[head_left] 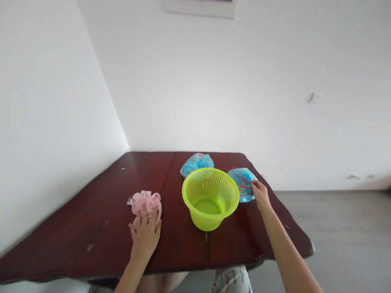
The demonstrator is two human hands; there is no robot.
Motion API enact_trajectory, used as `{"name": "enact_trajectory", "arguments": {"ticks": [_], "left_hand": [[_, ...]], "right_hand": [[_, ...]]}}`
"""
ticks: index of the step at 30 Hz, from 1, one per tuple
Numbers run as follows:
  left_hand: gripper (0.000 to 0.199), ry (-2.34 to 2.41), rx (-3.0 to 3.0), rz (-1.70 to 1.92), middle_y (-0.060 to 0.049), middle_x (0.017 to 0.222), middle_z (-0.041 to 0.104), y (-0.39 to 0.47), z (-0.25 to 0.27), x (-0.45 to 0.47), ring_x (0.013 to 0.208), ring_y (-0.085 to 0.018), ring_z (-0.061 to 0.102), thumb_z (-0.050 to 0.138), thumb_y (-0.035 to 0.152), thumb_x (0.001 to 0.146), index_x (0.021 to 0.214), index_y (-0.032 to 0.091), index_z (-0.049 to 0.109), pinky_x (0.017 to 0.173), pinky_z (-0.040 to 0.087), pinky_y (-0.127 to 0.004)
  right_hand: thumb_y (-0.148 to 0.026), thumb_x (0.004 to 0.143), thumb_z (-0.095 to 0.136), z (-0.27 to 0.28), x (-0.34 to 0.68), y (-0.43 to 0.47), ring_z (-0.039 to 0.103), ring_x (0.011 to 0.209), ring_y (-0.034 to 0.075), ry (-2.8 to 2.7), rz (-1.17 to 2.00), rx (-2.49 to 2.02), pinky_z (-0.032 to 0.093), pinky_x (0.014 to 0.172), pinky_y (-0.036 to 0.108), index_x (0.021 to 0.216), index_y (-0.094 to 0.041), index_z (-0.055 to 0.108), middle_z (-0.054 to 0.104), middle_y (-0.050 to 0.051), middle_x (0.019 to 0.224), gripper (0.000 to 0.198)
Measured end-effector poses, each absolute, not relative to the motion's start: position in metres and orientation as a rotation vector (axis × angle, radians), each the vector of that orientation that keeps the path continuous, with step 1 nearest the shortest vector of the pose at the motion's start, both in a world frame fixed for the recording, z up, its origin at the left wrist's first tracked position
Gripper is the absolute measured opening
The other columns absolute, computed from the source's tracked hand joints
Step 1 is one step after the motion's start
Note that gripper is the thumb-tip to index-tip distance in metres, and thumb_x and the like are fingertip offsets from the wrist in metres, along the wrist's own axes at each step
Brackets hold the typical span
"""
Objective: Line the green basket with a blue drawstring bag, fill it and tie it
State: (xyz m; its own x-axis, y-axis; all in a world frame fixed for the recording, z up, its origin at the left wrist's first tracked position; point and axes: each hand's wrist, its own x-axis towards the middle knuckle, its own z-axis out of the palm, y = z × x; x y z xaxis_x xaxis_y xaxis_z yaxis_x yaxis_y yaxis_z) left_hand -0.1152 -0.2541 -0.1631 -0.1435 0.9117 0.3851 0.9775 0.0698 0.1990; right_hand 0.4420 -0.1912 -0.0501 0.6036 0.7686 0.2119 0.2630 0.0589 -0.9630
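Observation:
Under the spread fingers of my left hand (pixel 145 234) lies a crumpled pink cloth (pixel 147 202), bunched on the left half of the table. My right hand (pixel 260 193) pinches the edge of a blue plastic bag (pixel 242 179) with red drawstrings, which rests on the table at the right. Between my hands stands a lime-green plastic basket (pixel 210 221) with perforated walls, upright; no contents show inside it. Behind the basket sits another blue plastic bag (pixel 197 163), puffed up and partly hidden by the rim.
Everything stands on a dark reddish-brown wooden table (pixel 106 203) with wavy edges and seams across its top. White walls (pixel 214 89) meet its back and left sides. Grey floor (pixel 342 228) lies to the right. A small white scrap (pixel 123 169) is at the back left.

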Motion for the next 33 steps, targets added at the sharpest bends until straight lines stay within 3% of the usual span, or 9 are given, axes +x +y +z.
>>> {"name": "enact_trajectory", "arguments": {"ticks": [7, 10, 12, 14, 16, 19, 24, 29, 33], "left_hand": [[0.057, -2.063, -1.977, -0.959, -0.026, 0.193, 0.038, -0.28, -0.132, -0.103, 0.183, -0.046, 0.029, 0.054, 0.051, 0.12, 0.159, 0.014, 0.075, 0.146, 0.017, -0.079], [0.045, -1.98, -2.154, -1.269, -0.021, 0.167, 0.069, -0.31, -0.117, -0.088, 0.163, -0.037, 0.06, 0.05, 0.051, 0.119, 0.135, 0.021, 0.079, 0.143, 0.038, -0.064], [0.039, -1.864, -2.438, -1.489, -0.017, 0.131, 0.083, -0.333, -0.11, -0.068, 0.131, -0.033, 0.078, 0.05, 0.05, 0.119, 0.119, 0.024, 0.079, 0.125, 0.058, -0.054], [0.034, -1.678, -2.814, -1.602, -0.013, 0.11, 0.085, -0.352, -0.101, -0.037, 0.109, -0.029, 0.082, 0.055, 0.049, 0.12, 0.116, 0.024, 0.079, 0.108, 0.064, -0.047], [0.031, -1.537, -3.174, -1.59, -0.014, 0.122, 0.085, -0.366, -0.091, 0.001, 0.114, -0.028, 0.081, 0.061, 0.048, 0.12, 0.127, 0.024, 0.079, 0.108, 0.063, -0.043], [0.043, -1.515, -3.515, -1.973, -0.016, 0.133, 0.084, -0.371, -0.08, 0.061, 0.117, -0.027, 0.082, 0.071, 0.059, 0.116, 0.136, 0.022, 0.076, 0.108, 0.065, -0.042], [0.056, -1.652, -3.284, -2.743, -0.015, 0.129, 0.087, -0.36, -0.079, 0.109, 0.116, -0.03, 0.084, 0.097, 0.062, 0.093, 0.126, 0.021, 0.078, 0.112, 0.065, -0.048], [0.046, -1.783, -3.195, -2.65, -0.009, 0.113, 0.087, -0.365, -0.069, 0.1, 0.102, -0.027, 0.083, 0.086, 0.059, 0.103, 0.13, 0.023, 0.077, 0.102, 0.068, -0.045], [0.043, -1.716, -3.218, -2.629, -0.004, 0.099, 0.079, -0.373, -0.059, 0.096, 0.087, -0.02, 0.075, 0.078, 0.063, 0.11, 0.123, 0.023, 0.069, 0.083, 0.062, -0.032]], "right_hand": [[-0.064, 0.081, 0.083, -0.072, 0.395, -0.308, 0.064, 0.068, 0.018, -0.679, 0.722, -1.264, 0.056, 0.065, 0.03, 0.102, -0.026, 0.071, 0.074, -0.001, 0.085, 0.044], [-0.061, 0.085, 0.086, -0.07, 0.374, -0.34, 0.065, 0.069, 0.018, -0.691, 0.81, -1.21, 0.057, 0.065, 0.03, 0.102, -0.026, 0.075, 0.076, -0.001, 0.087, 0.041], [-0.061, 0.088, 0.088, -0.063, 0.361, -0.357, 0.059, 0.064, 0.016, -0.762, 0.866, -1.198, 0.051, 0.059, 0.027, 0.098, -0.025, 0.074, 0.072, -0.002, 0.08, 0.04], [-0.063, 0.092, 0.087, -0.054, 0.35, -0.372, 0.054, 0.061, 0.015, -0.886, 0.901, -1.208, 0.046, 0.055, 0.026, 0.095, -0.024, 0.073, 0.068, -0.002, 0.076, 0.041], [-0.065, 0.097, 0.084, -0.046, 0.337, -0.383, 0.055, 0.064, 0.015, -1.025, 0.898, -1.221, 0.047, 0.056, 0.026, 0.096, -0.024, 0.073, 0.068, -0.001, 0.078, 0.042], [-0.063, 0.104, 0.08, -0.041, 0.316, -0.395, 0.065, 0.075, 0.018, -1.214, 0.845, -1.216, 0.057, 0.067, 0.028, 0.101, -0.023, 0.075, 0.073, 0.001, 0.085, 0.041], [-0.053, 0.109, 0.079, -0.052, 0.293, -0.416, 0.079, 0.094, 0.023, -1.345, 0.687, -1.206, 0.07, 0.085, 0.037, 0.142, -0.025, 0.071, 0.081, 0.008, 0.115, 0.044], [-0.039, 0.115, 0.073, -0.05, 0.295, -0.439, 0.08, 0.106, 0.026, -1.48, 0.35, -1.277, 0.071, 0.097, 0.044, 0.151, -0.03, 0.07, 0.078, 0.013, 0.134, 0.037], [-0.034, 0.112, 0.074, -0.045, 0.295, -0.438, 0.077, 0.101, 0.027, -1.613, 0.384, -1.291, 0.067, 0.095, 0.043, 0.144, -0.029, 0.076, 0.08, 0.009, 0.118, 0.033]]}}
